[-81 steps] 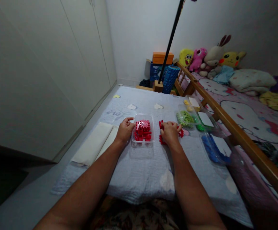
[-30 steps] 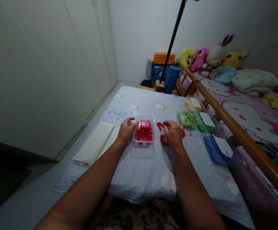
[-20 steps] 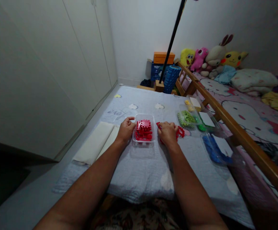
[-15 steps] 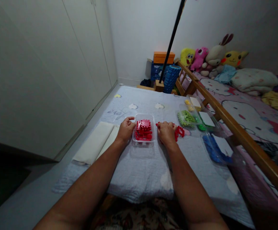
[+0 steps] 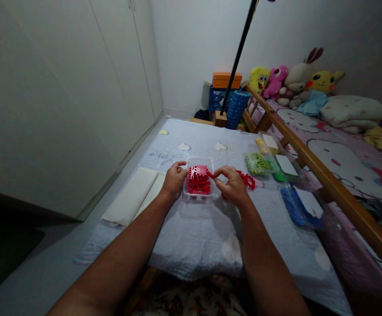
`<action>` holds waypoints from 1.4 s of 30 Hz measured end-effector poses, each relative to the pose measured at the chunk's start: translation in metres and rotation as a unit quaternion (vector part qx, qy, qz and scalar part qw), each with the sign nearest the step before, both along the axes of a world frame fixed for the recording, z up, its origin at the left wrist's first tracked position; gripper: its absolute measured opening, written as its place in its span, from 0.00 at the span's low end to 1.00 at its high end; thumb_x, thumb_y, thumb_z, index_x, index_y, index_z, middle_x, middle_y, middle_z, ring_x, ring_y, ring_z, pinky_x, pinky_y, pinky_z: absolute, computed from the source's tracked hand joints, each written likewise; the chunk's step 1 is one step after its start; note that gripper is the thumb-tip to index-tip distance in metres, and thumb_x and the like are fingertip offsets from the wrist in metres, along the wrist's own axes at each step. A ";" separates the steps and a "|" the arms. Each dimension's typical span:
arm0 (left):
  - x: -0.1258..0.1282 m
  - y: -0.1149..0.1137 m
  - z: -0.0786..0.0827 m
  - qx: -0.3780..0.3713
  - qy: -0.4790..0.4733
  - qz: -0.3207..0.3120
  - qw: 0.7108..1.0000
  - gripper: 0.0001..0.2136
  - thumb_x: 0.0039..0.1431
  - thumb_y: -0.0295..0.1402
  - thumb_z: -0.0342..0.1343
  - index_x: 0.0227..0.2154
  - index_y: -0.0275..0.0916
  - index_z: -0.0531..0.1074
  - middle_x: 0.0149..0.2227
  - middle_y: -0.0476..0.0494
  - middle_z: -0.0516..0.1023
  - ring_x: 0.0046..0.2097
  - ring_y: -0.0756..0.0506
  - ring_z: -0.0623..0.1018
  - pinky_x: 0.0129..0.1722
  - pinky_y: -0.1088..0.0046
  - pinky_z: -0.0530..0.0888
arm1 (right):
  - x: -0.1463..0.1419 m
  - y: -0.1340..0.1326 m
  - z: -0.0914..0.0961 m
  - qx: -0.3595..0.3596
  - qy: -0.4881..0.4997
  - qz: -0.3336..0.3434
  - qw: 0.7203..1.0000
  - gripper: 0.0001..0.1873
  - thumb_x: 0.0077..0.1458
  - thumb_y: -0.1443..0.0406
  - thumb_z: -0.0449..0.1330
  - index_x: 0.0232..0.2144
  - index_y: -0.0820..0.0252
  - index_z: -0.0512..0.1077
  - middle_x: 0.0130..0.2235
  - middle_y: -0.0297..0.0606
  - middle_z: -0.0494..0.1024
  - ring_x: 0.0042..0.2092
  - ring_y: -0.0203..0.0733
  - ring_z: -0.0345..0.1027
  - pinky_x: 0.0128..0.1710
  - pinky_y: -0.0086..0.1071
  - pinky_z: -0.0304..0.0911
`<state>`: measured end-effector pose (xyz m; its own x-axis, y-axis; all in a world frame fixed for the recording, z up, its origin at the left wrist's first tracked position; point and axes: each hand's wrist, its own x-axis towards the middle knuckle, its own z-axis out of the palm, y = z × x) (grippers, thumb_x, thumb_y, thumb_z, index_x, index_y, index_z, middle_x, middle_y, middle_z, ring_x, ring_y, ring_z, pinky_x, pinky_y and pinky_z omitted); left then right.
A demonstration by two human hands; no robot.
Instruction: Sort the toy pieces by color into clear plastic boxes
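Note:
A clear plastic container [image 5: 199, 198] holds a stack of red toothed plastic building pieces [image 5: 198, 177]. My left hand [image 5: 175, 177] grips the container's left wall, thumb and fingers closed at its rim. At the right rim, my right hand [image 5: 233, 184] pinches a small red plastic piece [image 5: 210, 174], its tip over the stack. More loose red pieces [image 5: 248, 181] lie on the cloth just beyond my right hand, which partly hides them.
Lidded tubs of light green pieces [image 5: 258, 163], blue pieces [image 5: 292, 204] and yellow pieces [image 5: 262, 145] stand along the right, beside a wooden bed rail [image 5: 304, 151]. Folded cream cloth [image 5: 131, 195] lies on the left. A black pole [image 5: 238, 59] rises at the back.
My right hand has lifted from the loose red pieces and moved left to the container with one piece in its fingers. My left hand keeps its hold. The view shifts slightly.

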<state>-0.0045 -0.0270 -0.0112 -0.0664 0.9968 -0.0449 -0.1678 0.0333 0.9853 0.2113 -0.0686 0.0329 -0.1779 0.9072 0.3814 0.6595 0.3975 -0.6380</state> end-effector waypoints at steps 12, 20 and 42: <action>0.001 -0.001 0.005 0.004 0.013 0.003 1.000 0.20 0.45 0.38 0.63 0.43 0.37 0.72 0.20 0.60 0.63 0.21 0.53 0.62 0.23 0.77 0.59 | -0.021 -0.009 0.009 -0.073 -0.119 0.069 0.988 0.09 0.56 0.73 0.62 0.32 0.54 0.77 0.40 0.35 0.81 0.49 0.47 0.65 0.65 0.56 0.42; 0.000 -0.001 0.005 0.004 0.011 0.003 1.000 0.20 0.46 0.38 0.63 0.43 0.37 0.72 0.20 0.60 0.63 0.21 0.53 0.62 0.23 0.77 0.59 | -0.022 -0.007 0.004 -0.068 -0.100 0.059 0.991 0.07 0.57 0.71 0.62 0.33 0.53 0.78 0.40 0.36 0.81 0.49 0.47 0.68 0.65 0.55 0.45; 0.000 -0.001 0.005 -0.001 0.011 0.005 1.000 0.20 0.45 0.37 0.63 0.42 0.37 0.73 0.19 0.60 0.62 0.21 0.53 0.62 0.22 0.77 0.58 | 0.023 0.022 -0.054 0.015 -0.207 -0.194 0.959 0.09 0.57 0.67 0.61 0.30 0.52 0.81 0.40 0.46 0.83 0.47 0.53 0.62 0.52 0.52 0.49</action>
